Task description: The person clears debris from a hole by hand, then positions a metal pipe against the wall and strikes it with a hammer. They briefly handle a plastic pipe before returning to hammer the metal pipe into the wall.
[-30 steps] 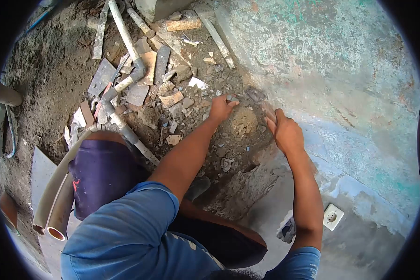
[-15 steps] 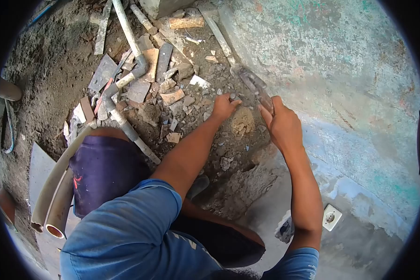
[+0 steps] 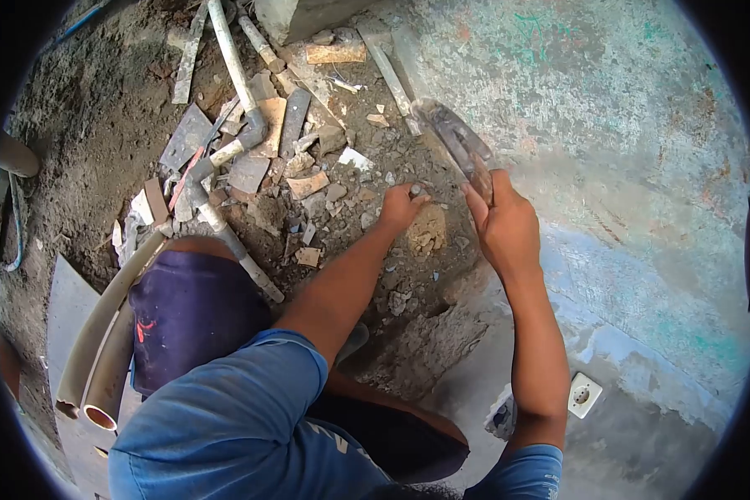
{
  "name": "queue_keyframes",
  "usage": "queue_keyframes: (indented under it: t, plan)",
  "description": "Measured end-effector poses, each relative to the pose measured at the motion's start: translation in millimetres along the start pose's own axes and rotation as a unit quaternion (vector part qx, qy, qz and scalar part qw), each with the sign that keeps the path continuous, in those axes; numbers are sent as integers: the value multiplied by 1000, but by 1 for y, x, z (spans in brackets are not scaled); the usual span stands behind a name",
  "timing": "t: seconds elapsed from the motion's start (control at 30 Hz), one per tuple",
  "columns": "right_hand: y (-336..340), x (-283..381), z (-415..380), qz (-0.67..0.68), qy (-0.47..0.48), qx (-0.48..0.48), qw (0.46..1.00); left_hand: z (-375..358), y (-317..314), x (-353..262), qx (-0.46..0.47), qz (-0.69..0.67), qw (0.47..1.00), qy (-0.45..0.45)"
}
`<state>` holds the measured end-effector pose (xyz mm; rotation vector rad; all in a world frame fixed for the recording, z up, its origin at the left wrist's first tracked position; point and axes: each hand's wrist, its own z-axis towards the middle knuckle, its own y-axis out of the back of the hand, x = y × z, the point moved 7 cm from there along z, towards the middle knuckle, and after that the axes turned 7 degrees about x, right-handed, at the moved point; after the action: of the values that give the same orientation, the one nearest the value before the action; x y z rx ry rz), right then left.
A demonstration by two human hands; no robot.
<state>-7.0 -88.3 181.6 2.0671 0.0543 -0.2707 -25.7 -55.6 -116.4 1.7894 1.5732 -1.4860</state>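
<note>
My left hand (image 3: 402, 208) is closed around a chisel-like metal rod (image 3: 416, 191), whose round end shows above the fingers; its lower part is hidden. Rubble and a yellowish stone (image 3: 427, 229) lie right beside this hand. In my right hand (image 3: 507, 218) is a worn grey metal tool (image 3: 454, 140) with a long gap between its two sides. The fingers wrap its near end, and its far end points up and left, close to the wall. The two hands are apart, with the tool clear of the rod.
A painted, peeling wall (image 3: 608, 150) rises on the right, with a white socket (image 3: 585, 395) low on it. Grey pipes (image 3: 237, 83) cross broken tiles (image 3: 248, 168) and rubble on the left. Two wide pipes (image 3: 108, 367) lie beside my knee (image 3: 196, 308).
The metal tool in my right hand has tilted slightly upward, away from the rod. My left hand keeps its hold on the rod; the view has shifted a little.
</note>
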Motion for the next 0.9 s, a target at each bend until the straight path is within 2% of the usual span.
queue_keyframes:
  t: [0.07, 0.1, 0.13, 0.2, 0.23, 0.27, 0.3, 0.37, 0.43, 0.47, 0.53, 0.57, 0.6, 0.67, 0.7, 0.73, 0.77, 0.8, 0.87, 0.9]
  plan:
    - [47, 21, -19, 202, 89, -171, 960, -3, 1, 0, 14, 25, 1000, 10]
    - [55, 34, -30, 174, 182, -244, 936, -6, 4, -9, 13, 27, 1000, 9]
    - [33, 22, -31, 174, 185, -246, 935, -11, 6, -19, 19, 68, 997, 26]
    - [-44, -17, -21, 155, 179, -150, 960, -12, 7, -19, 24, 107, 993, 40]
    - [-51, -24, -20, 152, 180, -153, 960, -7, 6, -11, 9, 135, 990, -28]
    - [-76, -39, -11, 50, 66, -16, 996, -4, 3, -9, -5, 163, 982, -96]
    - [-97, -57, -8, -48, -54, 119, 990, -1, 2, -6, -2, 167, 981, -103]
    - [-63, -45, 3, -35, -45, 71, 996, 3, -2, 13, 11, 60, 998, -31]
    - [-24, -30, -12, 28, -49, -9, 998, -8, -2, 4, 28, 53, 998, 6]
    - [-6, -22, -16, 32, -52, -8, 998, -5, 1, -2, 31, 44, 998, 27]
    - [37, -1, -31, 233, 71, -164, 956, -7, 0, 1, 33, 44, 998, 35]
    - [38, 9, -39, 203, 132, -210, 947, -5, 1, -2, 30, 41, 998, 33]
    - [19, 3, -40, 201, 134, -212, 947, -2, 0, 4, 30, 41, 998, 30]
    - [-48, -15, -32, 172, 97, -135, 971, 3, 0, 8, 11, 129, 988, -90]
    - [-64, -25, -31, 171, 93, -141, 971, 1, 1, 5, 15, 130, 987, -95]
    - [-91, -38, -26, 87, 23, -23, 996, -2, 4, 3, 3, 100, 991, -84]
    - [-117, -56, -28, 8, -52, 95, 994, -3, 9, 0, -5, 75, 994, -74]
    - [-109, -60, -27, 11, -59, 81, 995, 6, 12, -13, 2, 81, 993, -87]
    - [-106, -67, -60, 81, -94, 57, 991, -9, 11, 2, 29, 61, 997, 34]
    - [-102, -71, -75, 98, -111, 51, 988, -7, 10, 4, 29, 51, 998, 22]
